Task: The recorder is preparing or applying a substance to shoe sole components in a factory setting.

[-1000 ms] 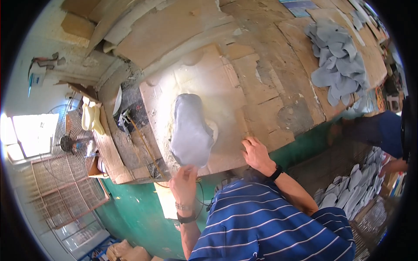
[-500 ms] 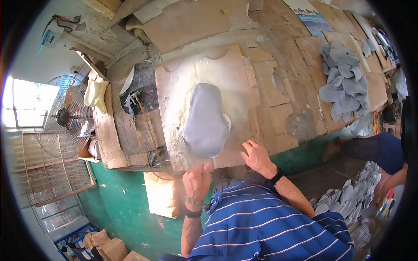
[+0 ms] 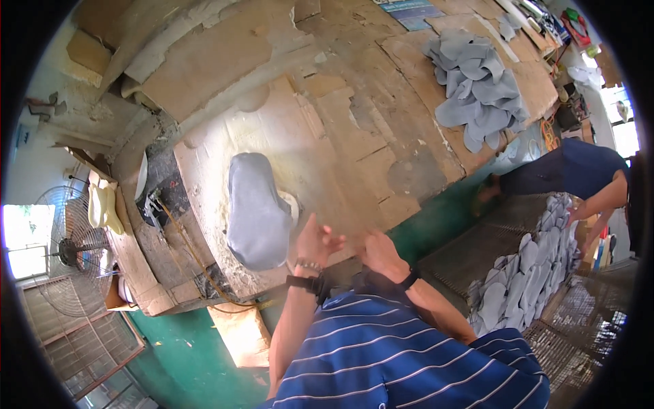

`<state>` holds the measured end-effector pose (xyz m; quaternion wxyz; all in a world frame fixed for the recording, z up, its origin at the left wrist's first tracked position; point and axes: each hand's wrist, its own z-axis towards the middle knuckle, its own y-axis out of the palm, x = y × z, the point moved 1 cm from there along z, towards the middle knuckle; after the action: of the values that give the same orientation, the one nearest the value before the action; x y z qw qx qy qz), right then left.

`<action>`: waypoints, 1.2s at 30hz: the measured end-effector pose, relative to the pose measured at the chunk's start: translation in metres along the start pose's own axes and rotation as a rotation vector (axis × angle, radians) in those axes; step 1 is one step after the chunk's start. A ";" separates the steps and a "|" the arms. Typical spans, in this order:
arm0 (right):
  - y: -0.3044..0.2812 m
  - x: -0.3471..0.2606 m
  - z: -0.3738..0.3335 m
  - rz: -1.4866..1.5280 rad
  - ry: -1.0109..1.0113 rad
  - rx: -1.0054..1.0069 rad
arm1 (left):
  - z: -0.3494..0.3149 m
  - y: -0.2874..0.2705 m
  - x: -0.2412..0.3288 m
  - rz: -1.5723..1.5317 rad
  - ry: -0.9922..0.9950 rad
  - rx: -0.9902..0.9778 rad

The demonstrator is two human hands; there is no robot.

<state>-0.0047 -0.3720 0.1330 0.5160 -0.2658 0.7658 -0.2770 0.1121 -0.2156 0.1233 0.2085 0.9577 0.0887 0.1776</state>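
We list, from the largest down: one broad worktable patched with brown cardboard sheets (image 3: 340,129); one dark mesh conveyor belt (image 3: 470,232) at the right, its far side covered with overlapping flat grey sole-shaped pieces (image 3: 531,273), a co-worker in dark blue (image 3: 593,167) bending beside it; one round wire-caged fan (image 3: 68,249) at the left; one paler, dusted cardboard sheet (image 3: 211,146) laid on the table; one loose heap of thin grey cut-outs (image 3: 477,88) at the table's right end; one smooth grey sole-shaped piece, long and rounded (image 3: 257,211), lying on the paler sheet, its long axis running away from the wearer, far end tipped slightly left, broader end nearer; one pair of pale yellow shoe-shaped forms (image 3: 103,208) at the table's left edge; two bare hands at the near edge. The left hand (image 3: 317,243), blurred, is open with bent, partly spread fingers and seems empty; the right hand (image 3: 381,252) has its fingers curled inward, and we cannot tell whether it holds anything. The long grey piece lies left of both, the left hand nearer, just beside its broad end and apparently apart. Last, one metal spray-gun-like tool (image 3: 155,208) with a tan hose.
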 end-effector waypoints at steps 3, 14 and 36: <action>-0.004 0.017 0.038 -0.027 -0.043 0.123 | 0.005 0.046 0.027 0.709 0.238 0.176; 0.039 0.009 0.114 -0.456 -0.374 0.055 | 0.089 0.087 0.151 2.581 0.584 0.708; 0.042 0.012 0.116 -0.577 -0.317 -0.013 | 0.102 0.067 0.130 2.383 0.513 0.834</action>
<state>0.0950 -0.3679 0.0600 0.5272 -0.5148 0.5711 -0.3619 0.2765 -0.2812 0.1044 -0.4144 0.3769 -0.7306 0.3904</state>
